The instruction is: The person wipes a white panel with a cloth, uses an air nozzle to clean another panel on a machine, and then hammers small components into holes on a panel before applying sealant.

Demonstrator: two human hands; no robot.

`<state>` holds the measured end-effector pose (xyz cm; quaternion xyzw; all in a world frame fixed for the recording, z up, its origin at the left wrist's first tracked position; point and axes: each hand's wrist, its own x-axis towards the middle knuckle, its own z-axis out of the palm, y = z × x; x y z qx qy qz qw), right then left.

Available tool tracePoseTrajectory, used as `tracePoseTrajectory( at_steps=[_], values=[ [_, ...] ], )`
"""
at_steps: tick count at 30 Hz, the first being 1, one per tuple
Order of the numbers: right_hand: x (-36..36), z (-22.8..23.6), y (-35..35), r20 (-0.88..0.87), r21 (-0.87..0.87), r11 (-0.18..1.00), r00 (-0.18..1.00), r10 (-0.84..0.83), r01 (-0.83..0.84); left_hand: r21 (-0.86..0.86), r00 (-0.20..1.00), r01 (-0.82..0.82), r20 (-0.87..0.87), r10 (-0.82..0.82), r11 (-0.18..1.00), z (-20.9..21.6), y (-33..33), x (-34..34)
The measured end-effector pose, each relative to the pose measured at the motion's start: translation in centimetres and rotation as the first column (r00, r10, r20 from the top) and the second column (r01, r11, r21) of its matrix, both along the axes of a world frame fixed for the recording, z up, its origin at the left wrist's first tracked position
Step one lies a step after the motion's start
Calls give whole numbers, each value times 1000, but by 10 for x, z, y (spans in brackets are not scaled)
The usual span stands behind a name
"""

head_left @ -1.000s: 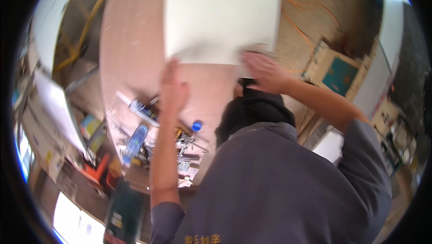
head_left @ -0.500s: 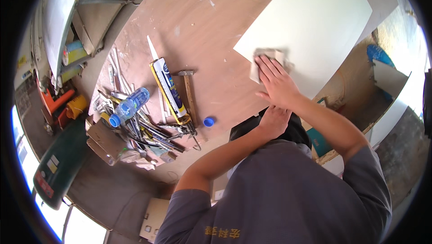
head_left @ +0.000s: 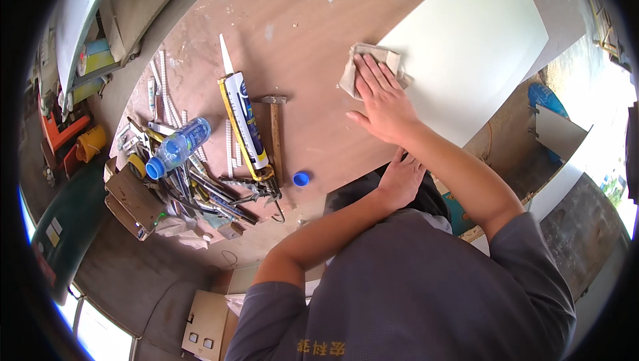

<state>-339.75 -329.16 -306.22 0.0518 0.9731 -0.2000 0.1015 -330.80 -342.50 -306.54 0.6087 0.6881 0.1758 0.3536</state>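
The head camera shows a beige cloth (head_left: pixel 351 79) at the near-left end of a white panel (head_left: pixel 472 48), covering part of its edge and reaching over the bare table (head_left: pixel 313 108). The right hand (head_left: pixel 384 100) lies palm down on the cloth, its fingers extended and the thumb spread out, pressing rather than gripping. The left hand (head_left: pixel 402 180) is just below the right wrist, close to the person's body; its fingers are partly hidden, so I cannot tell how far open it is or whether it holds anything.

Left of the hands, a blue cap (head_left: pixel 301 178) sits near the foot of a hammer (head_left: pixel 276 141). Beside the hammer lies a caulking gun (head_left: pixel 247 124) loaded with a cartridge. Farther left, a clear plastic bottle (head_left: pixel 183 146) rests on its side over a heap of tools (head_left: pixel 213 194), next to a brown cardboard box (head_left: pixel 133 198).
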Motion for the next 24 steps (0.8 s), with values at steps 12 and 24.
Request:
tracePoseTrajectory(
  at_steps=[12,24],
  values=[
    [10,7,4,52,-60,998,998,37,-34,-122,997,70,50,-65,990,-1,3,5],
    [-30,-11,22,-67,137,990,997,46,-36,-111,999,36,-5,-37,993,16,11,-4]
  ],
)
